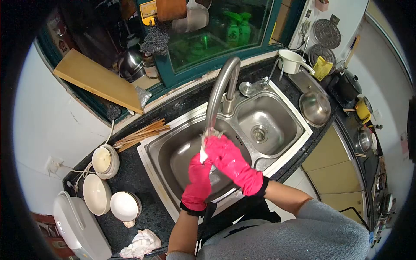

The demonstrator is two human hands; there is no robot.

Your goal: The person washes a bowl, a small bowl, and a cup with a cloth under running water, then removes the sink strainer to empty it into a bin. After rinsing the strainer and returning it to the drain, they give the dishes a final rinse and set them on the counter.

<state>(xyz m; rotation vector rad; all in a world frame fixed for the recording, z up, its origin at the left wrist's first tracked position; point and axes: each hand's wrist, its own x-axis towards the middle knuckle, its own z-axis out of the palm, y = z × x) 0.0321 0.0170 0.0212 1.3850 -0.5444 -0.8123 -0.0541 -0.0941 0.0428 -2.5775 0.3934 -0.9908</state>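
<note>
Both my hands wear pink rubber gloves and are close together over the large left sink basin (180,151), just under the mouth of the curved steel faucet (212,102). A white cloth (203,154), bunched up and wet-looking, is gripped between them. My right hand (227,158) wraps around its upper part, and my left hand (198,180) closes on it from below. Some of the cloth sticks out past the gloves on the left and at the top. The gloves hide most of the fingers' grip on it.
Several chopsticks (141,135) lie left of the sink. Nearby stand white bowls (96,195), a small lidded pot (105,162), a rice cooker (80,225) and a crumpled cloth (142,243). On the right are the smaller basin (284,119), a metal bowl (315,108) and a white dipper (291,60).
</note>
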